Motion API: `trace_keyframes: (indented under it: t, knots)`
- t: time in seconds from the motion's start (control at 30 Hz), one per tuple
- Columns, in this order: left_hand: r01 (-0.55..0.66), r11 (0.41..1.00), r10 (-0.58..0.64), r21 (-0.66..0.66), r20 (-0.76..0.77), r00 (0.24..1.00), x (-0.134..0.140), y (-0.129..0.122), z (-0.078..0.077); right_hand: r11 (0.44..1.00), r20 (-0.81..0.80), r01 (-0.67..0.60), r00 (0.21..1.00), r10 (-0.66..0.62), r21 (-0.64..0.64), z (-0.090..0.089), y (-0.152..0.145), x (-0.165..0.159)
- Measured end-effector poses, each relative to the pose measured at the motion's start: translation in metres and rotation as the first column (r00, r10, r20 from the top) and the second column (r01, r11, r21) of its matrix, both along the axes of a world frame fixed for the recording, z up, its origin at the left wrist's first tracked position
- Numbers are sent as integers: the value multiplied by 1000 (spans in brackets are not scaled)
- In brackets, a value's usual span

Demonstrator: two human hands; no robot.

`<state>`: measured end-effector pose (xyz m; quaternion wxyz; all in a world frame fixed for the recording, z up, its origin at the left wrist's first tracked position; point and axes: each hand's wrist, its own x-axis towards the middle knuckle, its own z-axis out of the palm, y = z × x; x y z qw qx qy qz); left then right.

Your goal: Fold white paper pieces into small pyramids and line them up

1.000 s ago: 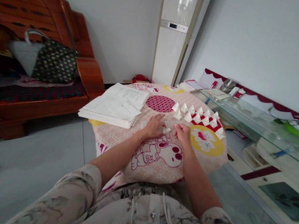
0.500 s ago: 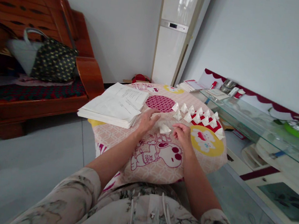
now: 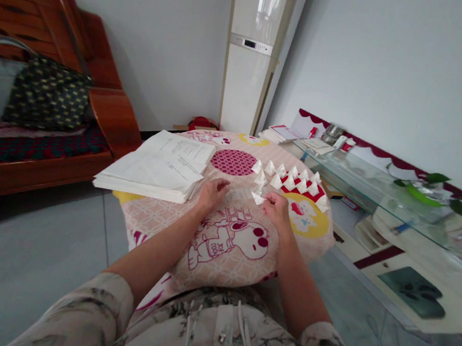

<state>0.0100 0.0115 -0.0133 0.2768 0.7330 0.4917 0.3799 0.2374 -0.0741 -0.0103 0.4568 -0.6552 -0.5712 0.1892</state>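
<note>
My right hand (image 3: 276, 208) pinches the edge of a small folded white paper piece (image 3: 258, 198) low over the patterned tablecloth (image 3: 238, 279). Just beyond it, several similar pointed paper pieces (image 3: 276, 181) stand in rows. My left hand (image 3: 212, 194) is by the right edge of a thick stack of white paper (image 3: 153, 165). Its fingers are loosely bent and a little apart, with nothing visible in them. Print shows on the top sheet of the stack.
A glass-topped cabinet (image 3: 365, 185) borders the table on the right, with a green dish (image 3: 428, 194) and papers on it. At left stands a wooden bench (image 3: 110, 117) holding a dark patterned bag (image 3: 49, 93). A tall white appliance (image 3: 245, 84) stands behind.
My right hand has closed on the folded paper piece and shifted it right, beside the rows. My left hand has drawn back left, away from the piece. The view has turned right.
</note>
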Motion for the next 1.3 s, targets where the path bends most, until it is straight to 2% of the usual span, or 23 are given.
trace_keyframes:
  t: [0.13, 0.2, 0.3, 0.47, 0.87, 1.0, 1.1, 1.2, 1.3]
  knots:
    - [14, 1000, -14, -1, -1, 1000, 0, 3, -5, 971, 189, 224, 953, -237, 84, 12, -20, 50]
    - [19, 1000, -19, -4, -6, 1000, 1, 4, -6, 943, 290, 318, 897, -333, 100, 16, -29, 76]
    - [21, 1000, -21, -13, -28, 999, 2, 5, -8, 902, 442, 425, 796, -413, 78, 21, -37, 106]
    - [22, 1000, -22, -9, -34, 999, 3, 7, -11, 873, 616, 488, 681, -395, 20, 25, -36, 130]
    - [18, 1000, -17, 14, -95, 995, 3, 4, -8, 859, 692, 510, 636, -340, -46, 21, -35, 141]
    - [15, 1000, -15, 4, -111, 994, 4, 2, -6, 848, 707, 529, 610, -358, -27, 29, -36, 134]
    - [23, 1000, -23, -2, -137, 990, 6, 0, -3, 859, 703, 511, 602, -379, 25, 40, -31, 108]
    - [20, 1000, -17, 16, -178, 984, 7, -2, -1, 949, 698, 314, 677, -231, 9, 46, -15, 67]
    - [47, 997, -33, 62, -220, 975, 8, -5, -4, 992, 710, 102, 704, -20, -73, 45, 5, 25]
